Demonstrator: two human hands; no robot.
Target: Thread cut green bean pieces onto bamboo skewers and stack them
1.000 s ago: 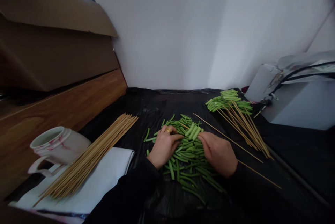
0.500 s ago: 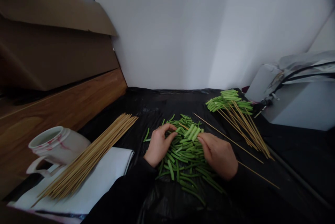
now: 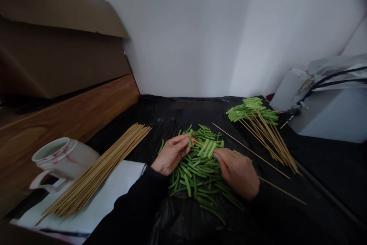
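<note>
My right hand [image 3: 237, 172] is closed on a bamboo skewer that carries several green bean pieces [image 3: 207, 148] side by side. Its bare tip points left, and its tail comes out behind the hand. Between the thumb and fingers of my left hand [image 3: 172, 155] is a single piece of green bean [image 3: 190, 137], held upright at the skewer's tip. Whether the tip has gone into it I cannot tell. Below both hands spreads a loose pile of cut green beans [image 3: 197, 184] on a black plastic sheet [image 3: 177, 111].
Finished bean skewers [image 3: 252, 111] are stacked at the back right. One loose skewer [image 3: 249, 149] lies right of the pile. On the left a bundle of skewers [image 3: 100, 172] rests on a white cloth [image 3: 126, 176] beside a white mug [image 3: 65, 157]. A grey box [image 3: 329, 115] stands far right.
My left hand has drawn back a little to the left and now holds a bean piece upright at the skewer's tip. The right hand has shifted slightly, keeping the skewer.
</note>
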